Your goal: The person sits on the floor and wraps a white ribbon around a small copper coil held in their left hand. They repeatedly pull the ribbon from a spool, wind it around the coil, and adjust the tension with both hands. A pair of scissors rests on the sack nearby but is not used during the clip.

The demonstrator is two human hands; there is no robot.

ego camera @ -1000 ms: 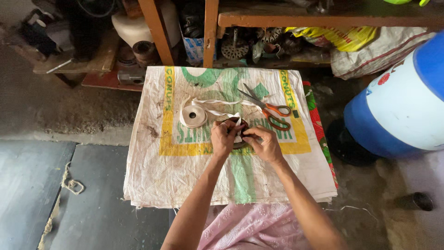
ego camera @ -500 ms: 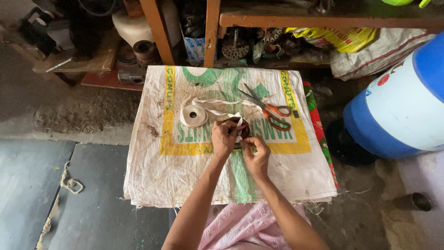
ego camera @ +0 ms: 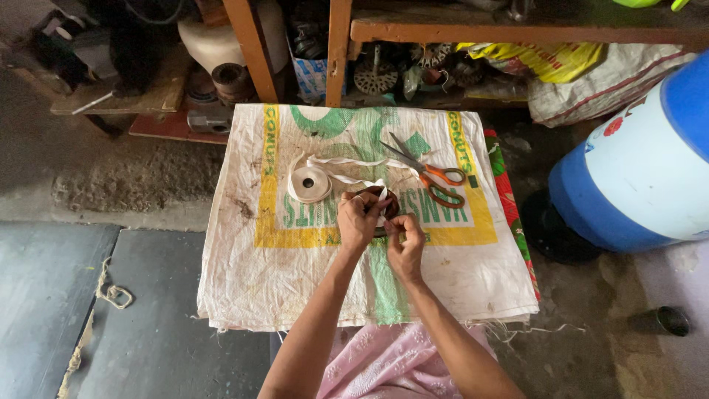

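My left hand (ego camera: 360,220) is curled shut around a small dark brown ring-shaped coil (ego camera: 385,201), round and hollow, held just above the sack, with the fingers folded over its left edge. My right hand (ego camera: 405,245) sits just below and beside it, thumb and fingertips pinched on the free end of the white tape (ego camera: 347,162) at the coil's lower rim; the exact pinch point is too small to see cleanly. The tape is flat, narrow, cloth-like, and runs in a loose loop from my hands back to a flat round tape roll (ego camera: 309,182), off-white, lying on its side just left of my left hand. Scissors (ego camera: 432,176) with orange loop handles and grey metal blades lie closed to the right of the coil, blades pointing up-left, near but not touching. Everything rests on a woven plastic sack (ego camera: 244,258), white with green and yellow print, stained and frayed at the front edge, spread over a low table. A blue and white plastic drum (ego camera: 642,162), smooth and rounded, stands well apart on the right.
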